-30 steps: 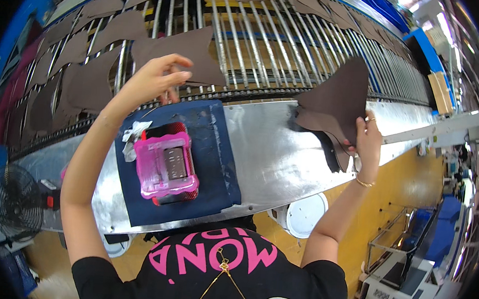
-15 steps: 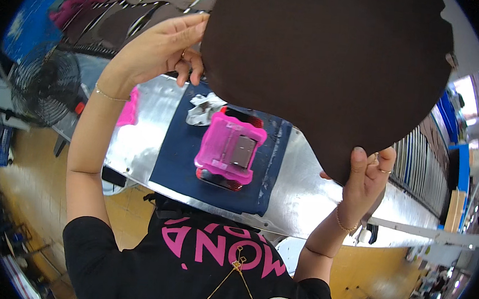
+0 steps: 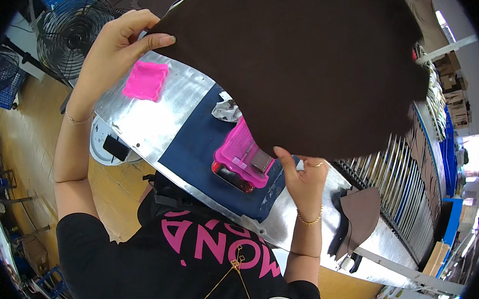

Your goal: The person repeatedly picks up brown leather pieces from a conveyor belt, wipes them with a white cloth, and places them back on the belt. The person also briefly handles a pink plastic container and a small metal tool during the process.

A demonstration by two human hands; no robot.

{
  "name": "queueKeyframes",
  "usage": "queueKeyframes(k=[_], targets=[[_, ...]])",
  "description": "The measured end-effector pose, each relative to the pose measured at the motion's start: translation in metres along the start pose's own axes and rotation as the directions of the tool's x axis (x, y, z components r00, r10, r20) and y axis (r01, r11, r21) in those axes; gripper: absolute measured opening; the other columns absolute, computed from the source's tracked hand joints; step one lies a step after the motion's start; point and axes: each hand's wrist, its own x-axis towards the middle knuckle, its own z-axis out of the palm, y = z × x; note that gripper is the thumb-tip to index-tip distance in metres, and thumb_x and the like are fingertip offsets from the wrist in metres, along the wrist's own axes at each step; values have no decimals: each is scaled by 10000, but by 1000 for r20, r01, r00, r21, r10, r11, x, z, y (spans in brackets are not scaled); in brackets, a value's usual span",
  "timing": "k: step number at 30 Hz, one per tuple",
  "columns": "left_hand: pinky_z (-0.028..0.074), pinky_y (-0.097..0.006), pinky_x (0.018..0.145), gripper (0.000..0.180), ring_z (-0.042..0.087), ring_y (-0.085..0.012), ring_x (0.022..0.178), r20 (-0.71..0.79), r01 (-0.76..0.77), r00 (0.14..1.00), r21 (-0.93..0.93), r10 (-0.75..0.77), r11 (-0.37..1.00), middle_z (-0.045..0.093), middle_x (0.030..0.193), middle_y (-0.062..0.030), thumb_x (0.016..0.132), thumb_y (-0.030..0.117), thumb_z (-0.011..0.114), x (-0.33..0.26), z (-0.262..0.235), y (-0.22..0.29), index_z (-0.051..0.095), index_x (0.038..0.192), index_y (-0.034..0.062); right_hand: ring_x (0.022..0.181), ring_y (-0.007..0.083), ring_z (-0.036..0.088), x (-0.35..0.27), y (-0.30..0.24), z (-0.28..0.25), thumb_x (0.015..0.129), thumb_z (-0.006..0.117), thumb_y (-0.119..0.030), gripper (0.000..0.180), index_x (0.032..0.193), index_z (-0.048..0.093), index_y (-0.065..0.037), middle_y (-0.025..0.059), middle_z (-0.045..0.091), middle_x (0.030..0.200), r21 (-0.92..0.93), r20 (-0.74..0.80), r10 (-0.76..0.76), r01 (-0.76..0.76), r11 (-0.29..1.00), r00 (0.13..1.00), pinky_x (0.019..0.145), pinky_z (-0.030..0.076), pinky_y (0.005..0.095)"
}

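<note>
A large, smooth dark brown sheet (image 3: 307,70), leather or cloth, I cannot tell which, is held up over the table between my two hands. My left hand (image 3: 125,38) pinches its left corner, thumb on the near face. Lower down, my right hand (image 3: 305,180) grips the bottom edge with the thumb in front; its other fingers are partly hidden. Below the sheet, a pink plastic tray (image 3: 234,149) with a small grey-brown block (image 3: 261,161) rests on something black and red on a dark blue cloth (image 3: 195,146). The sheet covers part of the tray.
The metal table (image 3: 140,119) holds a smaller pink tray (image 3: 147,80), crumpled white paper (image 3: 227,110) and brown cut pieces (image 3: 361,215). A rack of striped rods (image 3: 400,184) runs along the right. A black fan (image 3: 75,38) stands left; a phone (image 3: 116,147) lies on a white stool.
Both hands have shifted left with the sheet, and my view has turned. The left thumb now lies across the corner. The sheet now overlaps the pink tray; the smaller tray shows more fully.
</note>
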Motion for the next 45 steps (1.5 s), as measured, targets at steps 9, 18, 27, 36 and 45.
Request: queueKeyframes(k=[9,18,27,36,45], targets=[[420,-253,615,145,520,-91,654,74,45,997,-149,-34,988,571,735,-32,807,89,692,-23,11,15,623,859,-27,668,202,589,-15,11,-4,735,597,-79,264,988,666,-93,42,694,839,-257,62,-224,233,938,973,763,431,333],[454,-340,634,132,581,-257,701,415,-103,883,-283,218,954,596,762,-107,746,38,703,-23,107,17,648,859,-3,635,186,592,-127,54,-48,685,696,49,276,950,653,-14,66,650,745,-307,-151,208,-246,920,966,768,446,328],[474,-334,664,99,560,-214,826,475,-375,687,-415,549,829,573,868,-26,740,136,729,-15,171,88,684,818,94,805,94,552,-211,32,-164,878,658,-74,148,977,624,30,41,639,856,6,-420,424,-465,885,802,740,445,238],[459,-295,665,285,569,-199,751,258,-73,941,-473,217,878,569,906,-60,818,240,705,19,155,67,649,1045,77,870,137,606,-19,123,-180,929,558,-87,339,1220,513,80,115,639,1029,399,-518,515,-339,852,683,713,491,252],[343,-207,573,234,404,-70,656,198,389,919,-316,-341,865,525,848,6,839,115,663,-23,102,1,652,1070,79,614,78,553,187,379,-96,903,597,-110,290,1184,571,-42,3,637,877,538,-318,667,-451,712,673,504,420,226]])
